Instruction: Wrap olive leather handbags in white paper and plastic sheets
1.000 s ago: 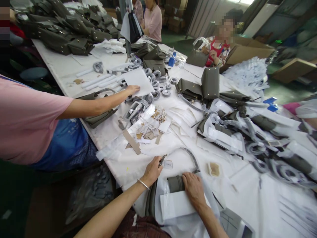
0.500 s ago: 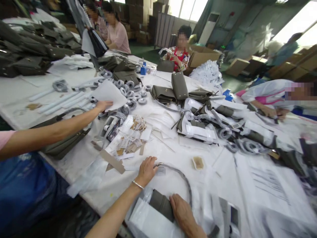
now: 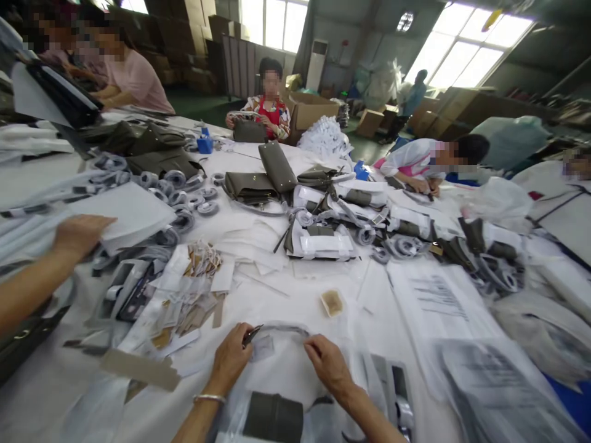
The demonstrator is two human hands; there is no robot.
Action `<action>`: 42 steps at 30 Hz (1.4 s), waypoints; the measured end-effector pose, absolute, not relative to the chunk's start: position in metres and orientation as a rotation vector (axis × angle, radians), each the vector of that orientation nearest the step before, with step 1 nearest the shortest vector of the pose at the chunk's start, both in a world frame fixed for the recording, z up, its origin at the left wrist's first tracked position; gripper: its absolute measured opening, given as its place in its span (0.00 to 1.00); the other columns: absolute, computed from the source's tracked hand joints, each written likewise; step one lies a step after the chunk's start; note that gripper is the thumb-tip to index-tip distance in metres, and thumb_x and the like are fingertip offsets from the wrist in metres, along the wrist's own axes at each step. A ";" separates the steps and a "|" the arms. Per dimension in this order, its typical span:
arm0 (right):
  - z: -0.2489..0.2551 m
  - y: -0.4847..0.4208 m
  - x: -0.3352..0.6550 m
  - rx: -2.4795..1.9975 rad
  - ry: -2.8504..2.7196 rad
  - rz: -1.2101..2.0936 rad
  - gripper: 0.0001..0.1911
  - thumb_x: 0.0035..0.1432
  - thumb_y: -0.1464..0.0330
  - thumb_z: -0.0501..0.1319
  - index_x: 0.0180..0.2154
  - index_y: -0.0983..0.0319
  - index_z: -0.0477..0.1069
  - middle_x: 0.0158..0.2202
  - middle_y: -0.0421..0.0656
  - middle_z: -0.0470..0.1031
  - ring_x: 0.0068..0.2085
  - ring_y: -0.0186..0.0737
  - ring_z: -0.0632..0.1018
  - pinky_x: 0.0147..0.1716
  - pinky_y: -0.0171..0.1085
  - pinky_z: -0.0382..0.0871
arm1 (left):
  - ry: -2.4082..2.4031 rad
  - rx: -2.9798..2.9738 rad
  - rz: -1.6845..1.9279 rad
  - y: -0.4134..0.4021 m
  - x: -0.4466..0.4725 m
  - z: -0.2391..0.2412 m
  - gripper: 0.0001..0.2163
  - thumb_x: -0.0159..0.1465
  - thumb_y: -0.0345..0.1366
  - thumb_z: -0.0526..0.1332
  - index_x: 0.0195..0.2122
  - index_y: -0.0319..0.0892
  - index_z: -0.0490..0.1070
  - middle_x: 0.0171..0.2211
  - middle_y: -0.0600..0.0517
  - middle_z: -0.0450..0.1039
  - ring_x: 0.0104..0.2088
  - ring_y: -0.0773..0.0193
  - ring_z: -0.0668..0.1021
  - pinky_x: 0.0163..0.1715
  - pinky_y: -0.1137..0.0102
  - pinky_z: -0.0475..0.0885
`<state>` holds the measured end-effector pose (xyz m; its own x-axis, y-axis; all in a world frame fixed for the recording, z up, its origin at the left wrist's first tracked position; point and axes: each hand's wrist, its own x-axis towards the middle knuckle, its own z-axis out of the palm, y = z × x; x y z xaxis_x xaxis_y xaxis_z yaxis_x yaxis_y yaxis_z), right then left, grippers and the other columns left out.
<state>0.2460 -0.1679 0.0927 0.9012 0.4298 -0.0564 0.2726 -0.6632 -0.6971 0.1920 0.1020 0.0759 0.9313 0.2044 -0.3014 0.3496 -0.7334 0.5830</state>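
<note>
My left hand (image 3: 232, 362), with a bracelet at the wrist, is closed on the metal-clasp end of a grey wrapped bag strap (image 3: 282, 326). Farther along, the fingers of my right hand (image 3: 327, 362) pinch the same strap, which arcs between both hands above the table. Under my forearms lies a dark olive handbag (image 3: 273, 417), partly covered in white and clear wrapping. A small clear packet (image 3: 262, 348) rests beside my left fingertips.
At left, a co-worker's hand (image 3: 80, 235) touches white sheets (image 3: 127, 212). Paper scraps and tags (image 3: 189, 301) lie left of my hands. Wrapped bags (image 3: 318, 240) and rolled straps fill the middle. A small dish (image 3: 332, 303) stands ahead; plastic bags (image 3: 429, 295) lie right.
My right hand has left the handbag and moved forward onto the strap. My left hand still grips the clasp end. The camera view has turned to the right.
</note>
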 end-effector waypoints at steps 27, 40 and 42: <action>0.025 -0.101 0.273 -2.384 -1.141 -0.215 0.16 0.65 0.70 0.54 0.54 0.59 0.67 0.52 0.47 0.75 0.54 0.49 0.72 0.52 0.49 0.63 | 0.526 2.439 -0.175 0.091 0.195 0.074 0.08 0.57 0.28 0.58 0.37 0.44 0.66 0.36 0.55 0.72 0.37 0.65 0.73 0.36 0.72 0.62; 0.068 -0.218 0.372 -2.375 -0.695 -0.351 0.13 0.66 0.68 0.54 0.50 0.58 0.70 0.47 0.47 0.75 0.50 0.45 0.74 0.51 0.49 0.70 | 0.585 2.472 -0.383 0.093 0.206 0.079 0.03 0.66 0.37 0.56 0.38 0.46 0.67 0.38 0.56 0.74 0.40 0.64 0.76 0.36 0.72 0.63; 0.073 -0.255 0.411 -2.454 -0.583 -0.486 0.13 0.65 0.66 0.53 0.49 0.60 0.70 0.46 0.48 0.76 0.50 0.46 0.74 0.52 0.50 0.69 | 0.592 2.476 -0.460 0.096 0.210 0.078 0.05 0.66 0.39 0.55 0.39 0.48 0.68 0.39 0.57 0.75 0.41 0.64 0.76 0.36 0.72 0.63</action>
